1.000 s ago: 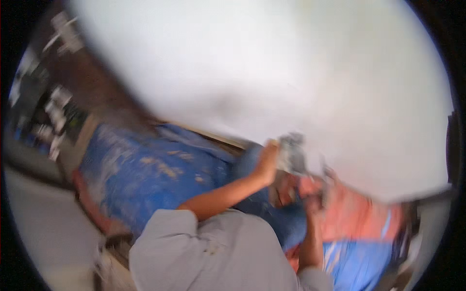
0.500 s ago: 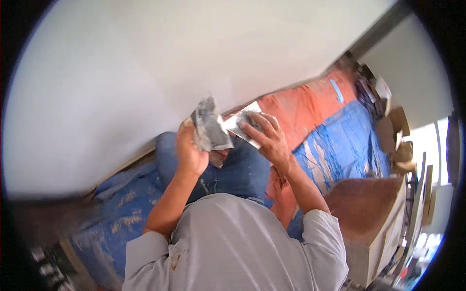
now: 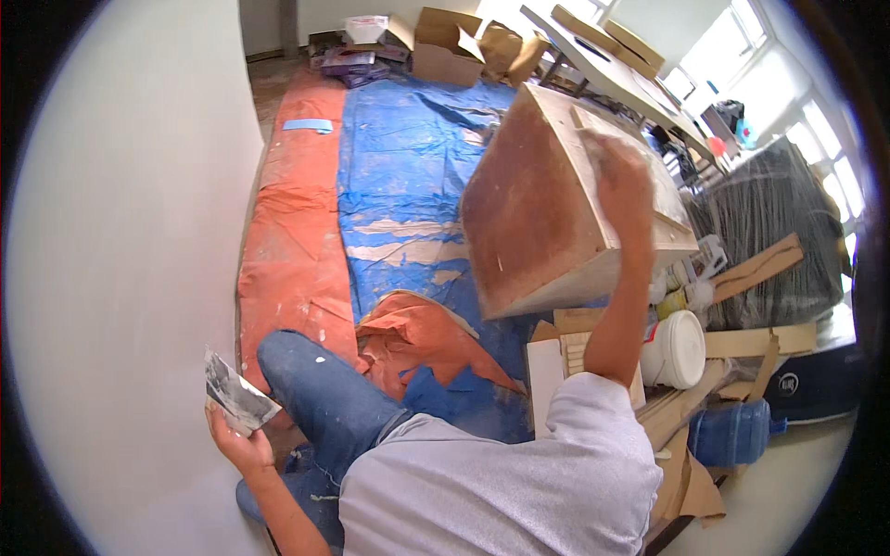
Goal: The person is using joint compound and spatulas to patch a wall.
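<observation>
My left hand (image 3: 243,447) is closed on the edge of a thin, flat metal plate (image 3: 243,394) smeared with grey, like a putty blade. The plate is low at the left, close to the white wall (image 3: 139,278) and beside my bent knee. Stretched out to the right, my right hand (image 3: 623,181) is over the pale top side of a wooden box (image 3: 519,213) with a brown face. Motion smears its fingers, so whether they hold something does not show.
Orange sheeting (image 3: 292,222) and a blue tarp (image 3: 394,157) cover the floor. To the right are a white bucket (image 3: 679,350), a blue water jug (image 3: 728,434) and scrap wood (image 3: 756,269). Cardboard boxes (image 3: 447,51) stand at the far end, near a long table (image 3: 603,69).
My view and body have turned right, away from the wall. My hands, together before with a metal plate in each, are now far apart; the right one has reached out to the wooden box.
</observation>
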Demonstrator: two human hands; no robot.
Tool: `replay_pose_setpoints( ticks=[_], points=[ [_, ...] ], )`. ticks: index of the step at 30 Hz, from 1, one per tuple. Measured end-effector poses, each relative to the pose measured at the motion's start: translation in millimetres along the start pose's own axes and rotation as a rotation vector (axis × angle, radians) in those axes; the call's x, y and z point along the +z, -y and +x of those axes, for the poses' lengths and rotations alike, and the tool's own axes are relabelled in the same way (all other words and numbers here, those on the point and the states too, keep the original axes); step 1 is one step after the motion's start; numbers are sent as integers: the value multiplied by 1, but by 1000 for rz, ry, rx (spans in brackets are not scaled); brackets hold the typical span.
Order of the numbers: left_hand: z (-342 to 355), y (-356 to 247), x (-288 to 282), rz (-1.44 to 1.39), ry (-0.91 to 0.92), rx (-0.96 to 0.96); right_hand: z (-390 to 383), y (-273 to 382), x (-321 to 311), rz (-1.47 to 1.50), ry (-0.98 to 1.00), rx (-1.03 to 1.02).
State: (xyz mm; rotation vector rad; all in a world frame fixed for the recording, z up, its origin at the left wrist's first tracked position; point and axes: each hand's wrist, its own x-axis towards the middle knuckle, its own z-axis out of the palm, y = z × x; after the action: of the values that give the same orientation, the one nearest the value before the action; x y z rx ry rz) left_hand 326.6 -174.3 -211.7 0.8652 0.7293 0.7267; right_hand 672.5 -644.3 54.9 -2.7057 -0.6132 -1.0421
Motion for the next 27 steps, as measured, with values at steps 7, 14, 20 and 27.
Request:
replay_pose_setpoints(
  ticks=[7, 14, 20, 27],
  points=[
    [27, 5, 3, -60, -57, -160, 6, -291, 35, -590, 228, 494],
    [31, 2, 11, 34, -71, -144, -6, -336, 67, -514, 92, 449],
    [25, 9, 29, 12, 25, -142, 3, -372, 75, -484, 346, 464],
    [26, 22, 25, -40, 118, -135, 25, -401, 60, -430, 492, 517]
  ],
)
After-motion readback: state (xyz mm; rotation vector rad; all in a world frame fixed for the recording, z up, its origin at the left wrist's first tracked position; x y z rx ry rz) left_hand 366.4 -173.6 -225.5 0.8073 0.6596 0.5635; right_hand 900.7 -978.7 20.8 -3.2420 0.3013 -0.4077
